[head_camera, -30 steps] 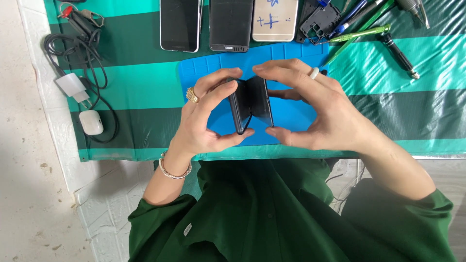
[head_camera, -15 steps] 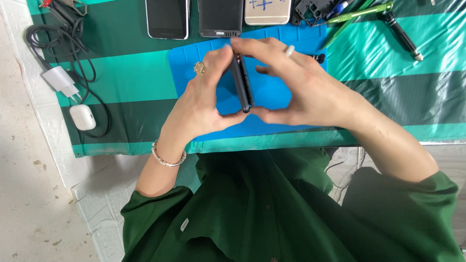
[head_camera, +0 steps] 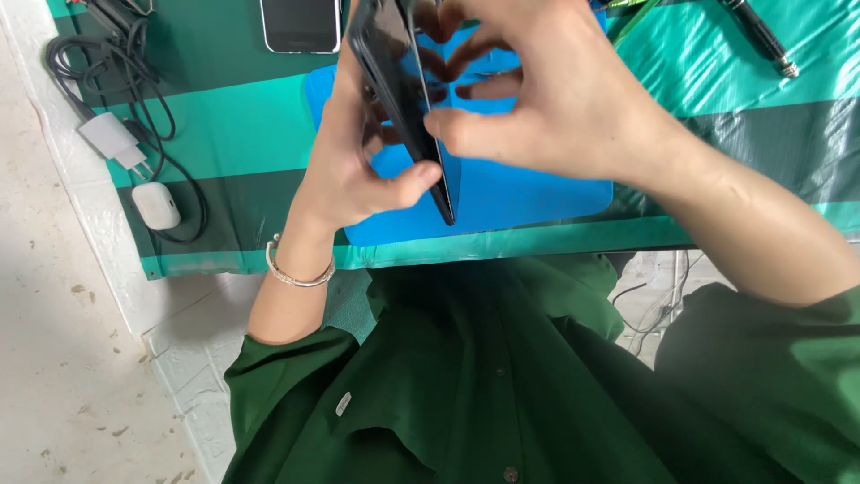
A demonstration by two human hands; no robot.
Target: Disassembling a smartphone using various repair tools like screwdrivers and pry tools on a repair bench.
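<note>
**Both hands clamp a dark phone on edge above the blue mat**

I see the dark phone [head_camera: 403, 99] held edge-on, lifted over the blue mat [head_camera: 528, 193]. My left hand [head_camera: 354, 152] closes round its back, thumb pressed at the lower edge; my right hand [head_camera: 546, 99] pinches it from the other side, likely to steady the thin body. Beyond the mat lies another phone [head_camera: 302, 25]. Left of the mat sit a white charger [head_camera: 112, 142], black cable [head_camera: 170, 125] and white earbud case [head_camera: 156, 205].
</note>
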